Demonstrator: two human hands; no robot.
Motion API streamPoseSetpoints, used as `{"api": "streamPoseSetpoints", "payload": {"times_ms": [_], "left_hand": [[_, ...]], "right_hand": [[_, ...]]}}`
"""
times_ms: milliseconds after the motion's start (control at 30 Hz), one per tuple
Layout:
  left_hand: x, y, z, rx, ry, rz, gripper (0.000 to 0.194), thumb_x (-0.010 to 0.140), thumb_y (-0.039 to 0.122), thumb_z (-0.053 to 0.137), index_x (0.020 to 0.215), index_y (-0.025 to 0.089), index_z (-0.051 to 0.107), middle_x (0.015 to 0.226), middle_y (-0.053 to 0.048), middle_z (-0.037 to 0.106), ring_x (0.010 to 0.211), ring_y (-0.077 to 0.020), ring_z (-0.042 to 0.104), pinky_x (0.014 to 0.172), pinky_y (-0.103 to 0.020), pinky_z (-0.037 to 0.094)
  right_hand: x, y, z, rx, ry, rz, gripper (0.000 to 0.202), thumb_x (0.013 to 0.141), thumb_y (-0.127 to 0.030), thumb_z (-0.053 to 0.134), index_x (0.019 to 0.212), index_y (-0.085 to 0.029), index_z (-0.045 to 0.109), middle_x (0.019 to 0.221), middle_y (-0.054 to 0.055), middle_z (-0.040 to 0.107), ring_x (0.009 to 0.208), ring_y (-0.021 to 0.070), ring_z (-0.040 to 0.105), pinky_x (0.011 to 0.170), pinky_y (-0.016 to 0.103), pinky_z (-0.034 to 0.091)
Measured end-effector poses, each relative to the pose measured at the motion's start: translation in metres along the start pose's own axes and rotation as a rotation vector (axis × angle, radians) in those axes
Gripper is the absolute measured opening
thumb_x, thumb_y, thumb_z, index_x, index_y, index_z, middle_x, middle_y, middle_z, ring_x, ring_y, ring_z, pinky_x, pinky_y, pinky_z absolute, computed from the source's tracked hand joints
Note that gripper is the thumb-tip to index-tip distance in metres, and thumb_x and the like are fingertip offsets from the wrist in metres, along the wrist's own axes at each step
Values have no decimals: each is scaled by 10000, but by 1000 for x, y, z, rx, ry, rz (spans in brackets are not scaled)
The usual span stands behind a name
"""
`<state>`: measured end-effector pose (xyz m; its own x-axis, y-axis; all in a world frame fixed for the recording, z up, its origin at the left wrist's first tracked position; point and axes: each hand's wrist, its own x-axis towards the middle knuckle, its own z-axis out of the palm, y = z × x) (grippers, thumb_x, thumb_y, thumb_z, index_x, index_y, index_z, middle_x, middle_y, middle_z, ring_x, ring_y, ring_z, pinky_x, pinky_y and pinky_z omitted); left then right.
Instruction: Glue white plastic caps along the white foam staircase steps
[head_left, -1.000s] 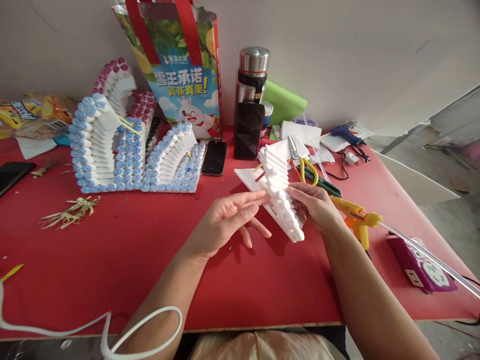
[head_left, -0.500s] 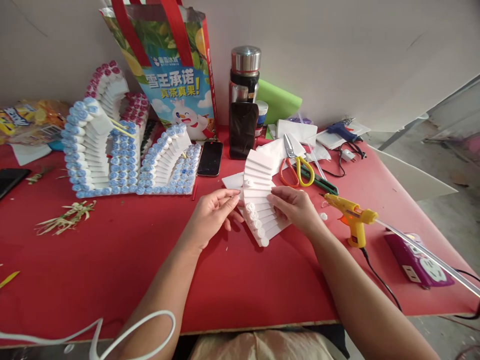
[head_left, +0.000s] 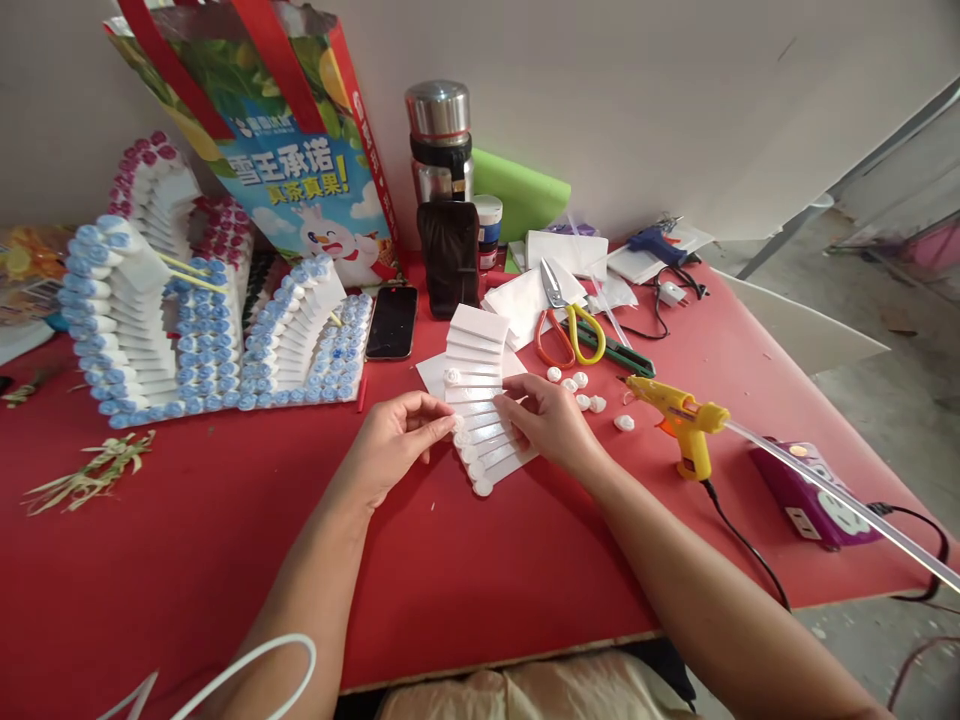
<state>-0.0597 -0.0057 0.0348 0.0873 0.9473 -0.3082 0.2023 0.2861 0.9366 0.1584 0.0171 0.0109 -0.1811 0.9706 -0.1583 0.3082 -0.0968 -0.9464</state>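
A fan-shaped stepped piece of white strips [head_left: 480, 350] lies on the red table. Small white rosettes [head_left: 470, 454] line its lower left edge, and a single one [head_left: 451, 377] sits higher up. My left hand [head_left: 401, 445] is closed in a pinch at that edge, its fingertips on a small white rosette [head_left: 457, 424] at the top of the row. On the opposite side, my right hand [head_left: 559, 425] grips the right edge of the stepped piece between thumb and fingers. Several loose white rosettes [head_left: 582, 402] lie just beyond the right hand.
A yellow glue gun [head_left: 679, 415] with a clear stick stands right, near a purple power strip [head_left: 817, 490]. Scissors [head_left: 570, 320] and a green cutter [head_left: 619, 352] lie behind. Blue-and-white fan models [head_left: 124, 330], a phone [head_left: 392, 322], a bag [head_left: 300, 190] and a flask [head_left: 439, 130] stand at the back.
The camera view has shifted, so the scene sits farther left. My left hand has moved down the stepped piece's left edge to the rosette row. Loose rosettes show beyond my right hand.
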Motion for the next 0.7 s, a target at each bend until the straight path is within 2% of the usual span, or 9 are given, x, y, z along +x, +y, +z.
{"api": "streamPoseSetpoints", "payload": {"times_ms": [367,700], "left_hand": [[1,-3,-2,8,24,-17,309,755,433,815,917,179,746,844,-40,729,607,-104,554,568,-241,457],[4,-6,-1,-30,37,-2,303,730,415,830,892,171,748,833,-40,727,569,-97,545,569,-251,461]], "right_hand": [[-1,-1,0,-8,0,-16,263,911,-427,600,1049,-205,628,716,-19,658,423,110,565,404,237,419],[3,6,2,-10,10,-37,263,908,-433,601,1058,-217,613,890,7,690,452,109,596,393,244,445]]}}
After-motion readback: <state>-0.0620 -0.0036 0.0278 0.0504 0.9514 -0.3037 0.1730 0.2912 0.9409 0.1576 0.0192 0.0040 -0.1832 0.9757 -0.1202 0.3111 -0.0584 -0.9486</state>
